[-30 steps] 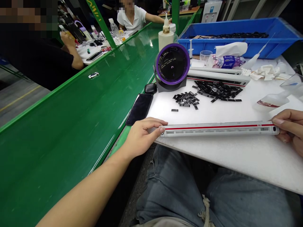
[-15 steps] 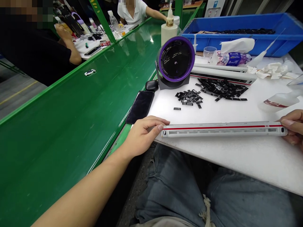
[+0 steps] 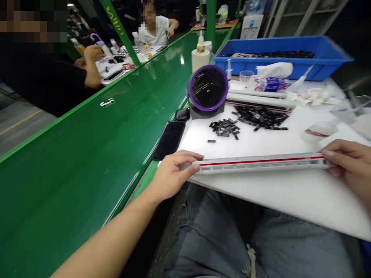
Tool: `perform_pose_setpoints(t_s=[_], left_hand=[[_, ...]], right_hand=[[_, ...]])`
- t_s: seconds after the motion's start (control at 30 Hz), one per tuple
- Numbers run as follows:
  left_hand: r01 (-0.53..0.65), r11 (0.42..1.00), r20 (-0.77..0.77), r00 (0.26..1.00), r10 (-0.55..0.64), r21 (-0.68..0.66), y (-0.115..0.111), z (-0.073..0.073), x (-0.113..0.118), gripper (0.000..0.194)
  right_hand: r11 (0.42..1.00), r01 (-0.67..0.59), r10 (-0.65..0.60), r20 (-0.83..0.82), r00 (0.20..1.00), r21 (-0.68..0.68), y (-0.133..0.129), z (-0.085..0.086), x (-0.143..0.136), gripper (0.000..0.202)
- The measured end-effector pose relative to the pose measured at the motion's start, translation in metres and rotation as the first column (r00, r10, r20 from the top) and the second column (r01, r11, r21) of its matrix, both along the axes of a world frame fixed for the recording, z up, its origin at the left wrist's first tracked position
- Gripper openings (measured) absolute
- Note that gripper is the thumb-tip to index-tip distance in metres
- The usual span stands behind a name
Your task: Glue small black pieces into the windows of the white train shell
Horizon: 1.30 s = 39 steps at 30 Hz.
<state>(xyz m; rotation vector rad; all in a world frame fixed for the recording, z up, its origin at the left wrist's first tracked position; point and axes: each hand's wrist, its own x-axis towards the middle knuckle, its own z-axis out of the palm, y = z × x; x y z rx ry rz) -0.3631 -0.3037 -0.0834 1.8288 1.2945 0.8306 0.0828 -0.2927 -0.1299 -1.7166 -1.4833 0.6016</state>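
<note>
A long white model train car body [image 3: 255, 163] with a red stripe and a row of window openings lies lengthwise at the table's front edge. My left hand [image 3: 174, 172] pinches its left end between thumb and fingers. At the other end, my right hand [image 3: 346, 158] grips it the same way, covering the tip. Beyond the car body are a small heap of black pieces [image 3: 224, 127] and a larger pile of black strips [image 3: 261, 117]. One loose black piece [image 3: 211, 141] lies apart, closer to me.
A purple-rimmed round fan [image 3: 208, 88] stands behind the small heap. Left of it lie a phone [image 3: 169, 141] and a black case [image 3: 182, 114]. At the back are a blue bin [image 3: 284, 68], a tissue pack [image 3: 271, 83] and bottles. A green conveyor [image 3: 116, 143] runs along the left.
The camera view has shifted, so the table items sit lower and more to the left. Both hands still hold the car body's ends. The seated person in white has drawn an arm back.
</note>
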Motion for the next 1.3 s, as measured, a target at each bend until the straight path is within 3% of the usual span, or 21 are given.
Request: perform_pose_setpoints(t_s=[0.07, 0.2, 0.4, 0.7, 0.8, 0.9, 0.97, 1.07, 1.17, 1.3], left_hand=[[-0.025, 1.0, -0.029, 0.999, 0.024, -0.019, 0.001, 0.001, 0.0, 0.025], [-0.064, 0.997, -0.126, 0.99, 0.059, -0.035, 0.009, -0.005, -0.006, 0.033], [-0.101, 0.995, -0.2, 0.974, 0.103, 0.02, 0.018, -0.017, -0.013, 0.039], [-0.073, 0.997, -0.13, 0.988, 0.078, 0.04, 0.005, -0.002, -0.001, 0.036], [-0.081, 0.995, -0.13, 0.988, 0.087, 0.052, 0.001, 0.004, -0.002, 0.034], [-0.089, 0.982, -0.198, 0.973, 0.121, 0.166, 0.005, 0.011, -0.005, 0.033], [-0.054, 0.95, -0.29, 0.946, 0.148, 0.308, 0.011, 0.012, -0.009, 0.033], [0.128, 0.855, -0.461, 0.876, 0.14, 0.503, 0.021, 0.009, -0.017, 0.029], [0.283, 0.768, -0.578, 0.805, 0.135, 0.574, 0.022, 0.001, -0.024, 0.024], [0.356, 0.701, -0.639, 0.747, 0.184, 0.618, 0.016, -0.008, -0.025, 0.022]], right_hand=[[0.995, -0.075, 0.064, -0.146, 0.987, -0.07, -0.001, 0.01, -0.007, 0.034], [0.993, -0.114, 0.1, -0.263, 0.96, -0.039, -0.001, 0.025, -0.024, 0.027], [0.979, -0.201, 0.196, -0.289, 0.937, 0.013, 0.001, 0.022, -0.027, 0.02], [0.956, -0.285, 0.262, -0.238, 0.935, -0.066, 0.004, 0.003, -0.021, 0.036], [0.964, -0.263, 0.246, -0.224, 0.943, -0.047, 0.003, 0.005, -0.024, 0.037], [0.966, -0.256, 0.242, -0.236, 0.941, -0.027, 0.001, 0.011, -0.027, 0.038], [0.967, -0.254, 0.244, -0.267, 0.932, -0.006, 0.0, 0.014, -0.028, 0.037], [0.969, -0.244, 0.247, -0.292, 0.924, 0.048, 0.0, 0.017, -0.03, 0.032], [0.971, -0.222, 0.237, -0.295, 0.926, 0.084, 0.001, 0.018, -0.03, 0.029], [0.964, -0.218, 0.255, -0.299, 0.92, 0.152, 0.001, 0.021, -0.027, 0.026]])
